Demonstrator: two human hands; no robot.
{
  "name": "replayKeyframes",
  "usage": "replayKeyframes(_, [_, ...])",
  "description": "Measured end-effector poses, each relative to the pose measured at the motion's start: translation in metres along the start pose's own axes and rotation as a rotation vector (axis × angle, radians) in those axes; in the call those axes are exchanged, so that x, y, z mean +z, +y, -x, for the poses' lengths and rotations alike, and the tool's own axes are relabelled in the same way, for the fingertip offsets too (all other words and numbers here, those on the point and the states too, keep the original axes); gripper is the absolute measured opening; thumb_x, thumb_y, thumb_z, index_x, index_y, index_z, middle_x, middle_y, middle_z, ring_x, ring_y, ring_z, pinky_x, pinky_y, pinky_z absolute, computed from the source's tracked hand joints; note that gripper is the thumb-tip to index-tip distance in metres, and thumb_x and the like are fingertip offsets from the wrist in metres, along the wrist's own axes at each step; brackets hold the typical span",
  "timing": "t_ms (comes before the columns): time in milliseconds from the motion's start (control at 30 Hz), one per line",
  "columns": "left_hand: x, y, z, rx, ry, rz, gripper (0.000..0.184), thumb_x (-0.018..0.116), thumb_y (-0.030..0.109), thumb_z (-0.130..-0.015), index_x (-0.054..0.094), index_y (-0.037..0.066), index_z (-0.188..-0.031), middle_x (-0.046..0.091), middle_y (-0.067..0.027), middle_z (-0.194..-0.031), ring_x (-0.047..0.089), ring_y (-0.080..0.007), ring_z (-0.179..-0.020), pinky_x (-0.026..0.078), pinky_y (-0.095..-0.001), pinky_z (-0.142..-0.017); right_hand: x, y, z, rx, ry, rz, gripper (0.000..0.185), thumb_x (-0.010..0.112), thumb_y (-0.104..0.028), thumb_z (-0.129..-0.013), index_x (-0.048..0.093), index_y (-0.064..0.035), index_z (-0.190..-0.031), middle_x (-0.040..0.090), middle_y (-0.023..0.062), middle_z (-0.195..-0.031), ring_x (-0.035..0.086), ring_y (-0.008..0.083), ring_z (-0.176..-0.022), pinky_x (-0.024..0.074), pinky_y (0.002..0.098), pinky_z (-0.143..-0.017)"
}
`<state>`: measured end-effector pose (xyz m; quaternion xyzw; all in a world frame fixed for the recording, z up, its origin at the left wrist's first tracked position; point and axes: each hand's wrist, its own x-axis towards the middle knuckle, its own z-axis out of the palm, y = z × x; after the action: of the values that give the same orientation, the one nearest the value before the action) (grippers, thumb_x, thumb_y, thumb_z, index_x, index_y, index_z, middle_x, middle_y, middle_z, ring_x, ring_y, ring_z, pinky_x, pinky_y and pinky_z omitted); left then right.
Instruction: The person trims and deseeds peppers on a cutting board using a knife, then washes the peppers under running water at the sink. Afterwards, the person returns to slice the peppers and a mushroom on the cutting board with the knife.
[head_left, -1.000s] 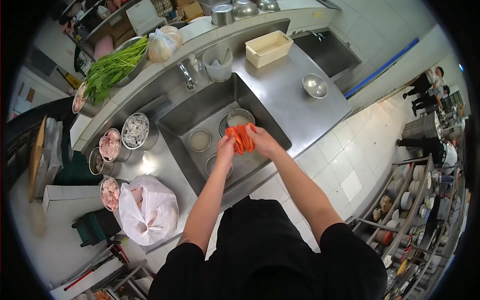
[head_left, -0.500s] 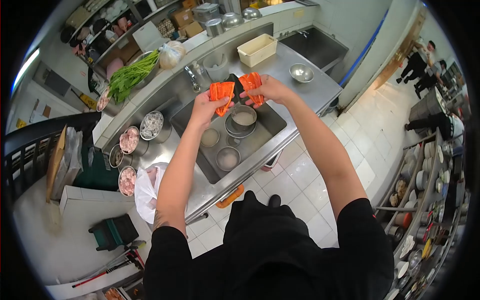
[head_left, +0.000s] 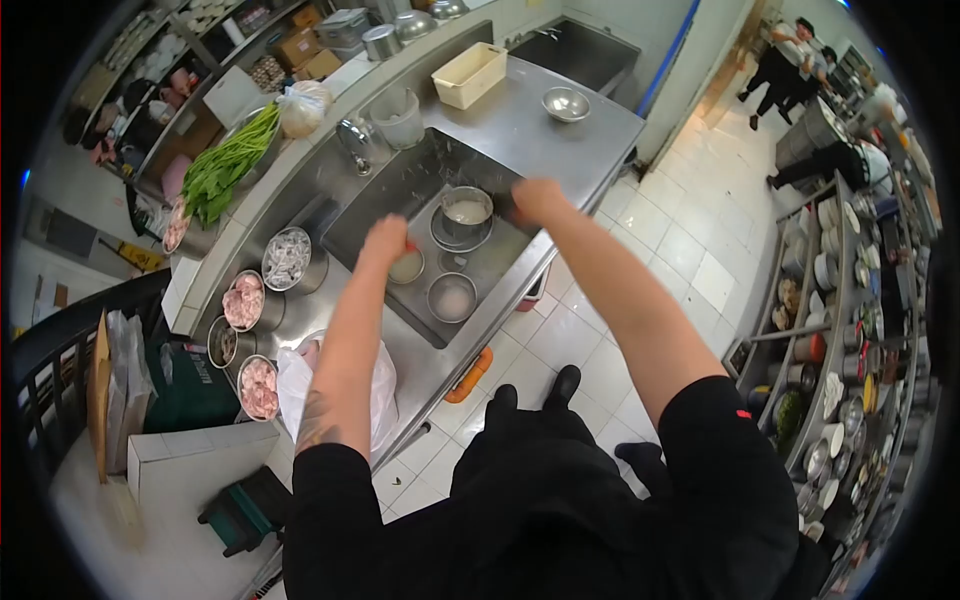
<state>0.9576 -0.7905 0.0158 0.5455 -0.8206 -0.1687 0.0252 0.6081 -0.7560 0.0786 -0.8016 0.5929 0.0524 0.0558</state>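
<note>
Head view: hands [head_left: 386, 241] [head_left: 540, 200] wide apart at the sink [head_left: 418, 308], curled tightly around mostly hidden red pieces [head_left: 411, 246].

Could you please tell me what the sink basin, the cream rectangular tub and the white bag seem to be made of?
The sink basin: brushed metal, probably stainless steel, being grey with soft reflections.
The cream rectangular tub: likely rigid plastic, with an even colour and moulded-looking rim.
The white bag: apparently thin plastic film, crinkled and slightly see-through.
</note>
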Motion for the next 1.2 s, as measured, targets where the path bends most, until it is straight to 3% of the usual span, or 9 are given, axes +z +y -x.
replayKeyframes(67, [0.033,0.000,0.023,-0.115,-0.147,0.087,0.027,0.066,0.002,-0.098,0.071,0.002,-0.124,0.080,-0.0133,-0.107,0.078,-0.0273,-0.101,0.063,-0.0410,-0.084,0.059,0.014,0.026,0.143,-0.177,-0.392,0.040,0.077,-0.023,-0.091,0.075,0.0007,-0.123,0.081,0.0151,-0.092,0.078,0.0251,-0.075,0.0641,0.0417,-0.071])
replayKeyframes(133, [0.051,0.029,0.051,-0.427,-0.055,1.243,0.031,0.065,0.002,-0.100,0.068,0.002,-0.131,0.079,-0.0138,-0.110,0.079,-0.0278,-0.099,0.064,-0.0383,-0.086,0.089,0.016,0.058,0.337,-0.309,-0.806,0.046,0.071,-0.016,-0.093,0.066,0.0026,-0.135,0.080,0.0109,-0.081,0.074,0.0225,-0.060,0.0612,0.0370,-0.057])
replayKeyframes(167, [0.044,0.045,0.055,-0.411,-0.102,1.357,0.038,0.065,-0.001,-0.100,0.064,0.002,-0.138,0.077,-0.0148,-0.118,0.078,-0.0284,-0.105,0.064,-0.0382,-0.090,0.108,0.026,0.056,0.346,-0.241,-0.845,0.050,0.068,-0.013,-0.094,0.061,0.0033,-0.141,0.078,0.0085,-0.077,0.070,0.0209,-0.053,0.0590,0.0349,-0.051])
replayKeyframes(300, [0.010,0.101,0.057,-0.053,-0.235,1.621,0.057,0.065,-0.008,-0.099,0.049,0.002,-0.153,0.067,-0.0169,-0.142,0.072,-0.0296,-0.123,0.061,-0.0393,-0.103,0.066,0.021,0.089,0.152,-0.270,-1.515,0.054,0.059,-0.003,-0.096,0.052,0.0033,-0.149,0.078,0.0150,-0.115,0.077,0.0218,-0.084,0.0633,0.0330,-0.069])
replayKeyframes(333, [0.005,0.111,0.056,-0.043,-0.250,1.614,0.057,0.065,-0.008,-0.099,0.049,0.002,-0.153,0.067,-0.0169,-0.142,0.072,-0.0296,-0.123,0.061,-0.0393,-0.103,0.048,0.021,0.100,0.084,-0.288,-1.586,0.056,0.056,0.004,-0.096,0.049,0.0024,-0.152,0.072,0.0175,-0.132,0.077,0.0261,-0.105,0.0645,0.0350,-0.086])
replayKeyframes(467, [-0.007,0.149,0.052,0.085,-0.301,1.630,0.060,0.063,-0.010,-0.098,0.047,0.001,-0.155,0.062,-0.0172,-0.149,0.067,-0.0296,-0.133,0.057,-0.0430,-0.109,0.016,0.027,0.136,0.024,-0.136,-1.807,0.057,0.060,0.007,-0.098,0.047,0.0001,-0.153,0.072,0.0205,-0.133,0.075,0.0310,-0.118,0.0635,0.0394,-0.099])
replayKeyframes(833, [-0.003,0.370,0.061,0.246,-0.528,1.606,0.056,0.058,-0.006,-0.101,0.046,-0.001,-0.155,0.061,-0.0178,-0.150,0.061,-0.0320,-0.139,0.051,-0.0431,-0.116,-0.028,0.112,0.318,0.255,0.536,-1.763,0.046,0.067,0.007,-0.095,0.056,0.0034,-0.140,0.076,0.0203,-0.117,0.080,0.0301,-0.097,0.0682,0.0368,-0.083])
replayKeyframes(967, [0.000,0.469,0.083,0.473,-0.799,1.760,0.064,0.052,-0.013,-0.094,0.039,-0.004,-0.157,0.052,-0.0238,-0.158,0.052,-0.0368,-0.149,0.044,-0.0482,-0.124,-0.049,0.120,0.424,0.453,0.763,-1.796,0.048,0.054,0.004,-0.101,0.046,0.0020,-0.148,0.072,0.0220,-0.127,0.076,0.0310,-0.112,0.0646,0.0403,-0.097])
replayKeyframes(1200, [0.045,0.547,0.128,0.536,-0.869,1.709,0.081,0.060,-0.019,-0.086,0.033,-0.002,-0.160,0.056,-0.0185,-0.152,0.056,-0.0282,-0.145,0.040,-0.0505,-0.128,-0.026,0.104,0.533,0.377,0.927,-1.823,0.061,0.062,0.004,-0.098,0.038,0.0042,-0.155,0.067,0.0261,-0.140,0.073,0.0342,-0.123,0.0615,0.0434,-0.105])
